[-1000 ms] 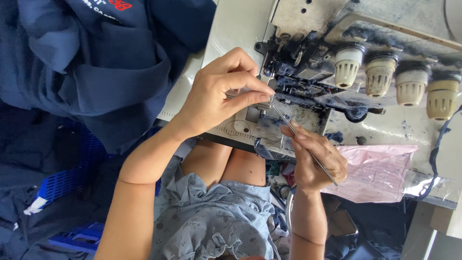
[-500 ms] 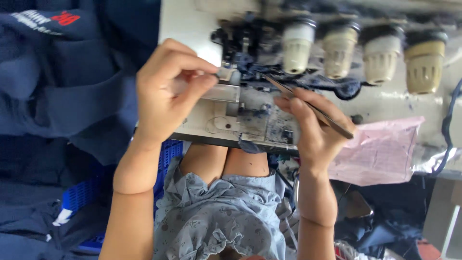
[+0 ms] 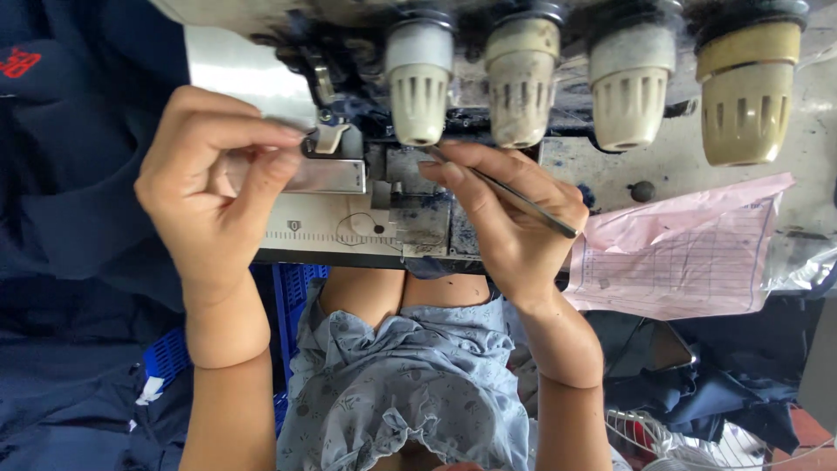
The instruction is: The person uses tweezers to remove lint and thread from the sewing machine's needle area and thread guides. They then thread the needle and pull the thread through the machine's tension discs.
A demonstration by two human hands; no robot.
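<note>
Both hands nearer, sewing machine (image 3: 349, 218), pink paper (image 3: 689, 253), navy fabric (image 3: 78, 227)

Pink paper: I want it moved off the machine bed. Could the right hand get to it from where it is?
Probably yes. The pink paper lies uncovered just beside the right hand, with nothing between them. But that hand is pinching tweezers, so its fingers are not free.

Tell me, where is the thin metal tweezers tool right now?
In the head view, the thin metal tweezers sit pinched in the right hand, tips toward the sewing machine, below the cream tension knobs.
</note>
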